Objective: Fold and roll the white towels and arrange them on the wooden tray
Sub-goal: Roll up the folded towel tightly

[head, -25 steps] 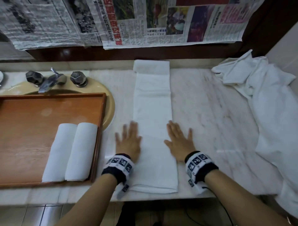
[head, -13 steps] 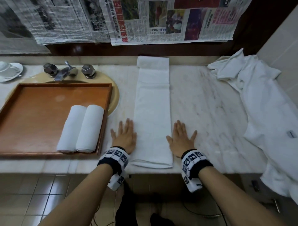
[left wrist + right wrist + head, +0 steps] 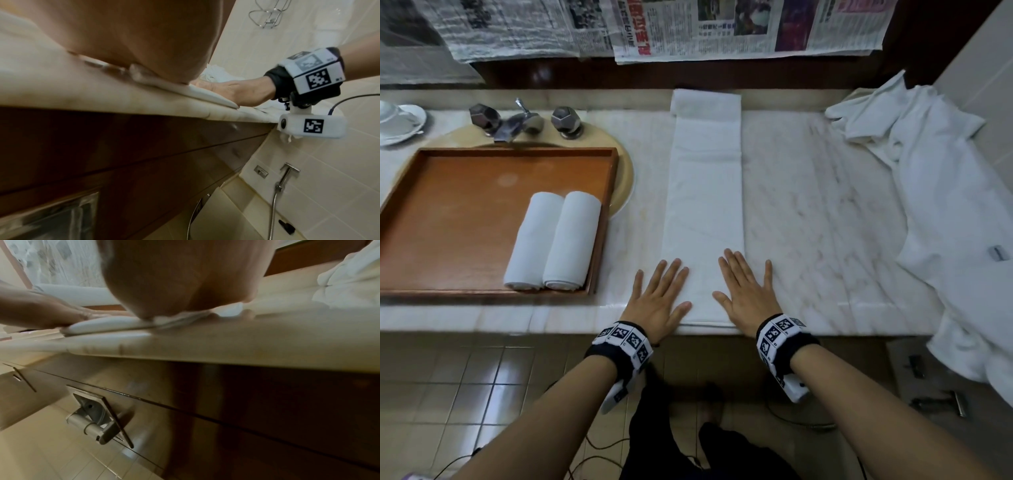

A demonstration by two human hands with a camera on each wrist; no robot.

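A white towel [image 3: 705, 192], folded into a long narrow strip, lies on the marble counter [image 3: 808, 212] and runs from the front edge to the back wall. My left hand [image 3: 659, 294] lies flat with straight fingers on the strip's near left corner. My right hand [image 3: 748, 291] lies flat on its near right corner. The wrist views show each palm pressed on the towel's near edge [image 3: 207, 95] [image 3: 107, 324]. A wooden tray [image 3: 448, 212] sits over the sink at the left. Two rolled white towels [image 3: 553, 241] lie side by side at its right end.
A heap of loose white towels [image 3: 945, 192] covers the counter's right end and hangs over its edge. A faucet with two knobs [image 3: 524, 120] stands behind the tray; a cup and saucer [image 3: 397, 118] sits at far left. Newspapers [image 3: 688, 27] cover the wall behind.
Both hands have slid toward me along the strip to its near end and have come closer together. The head view has pulled back, showing the floor.
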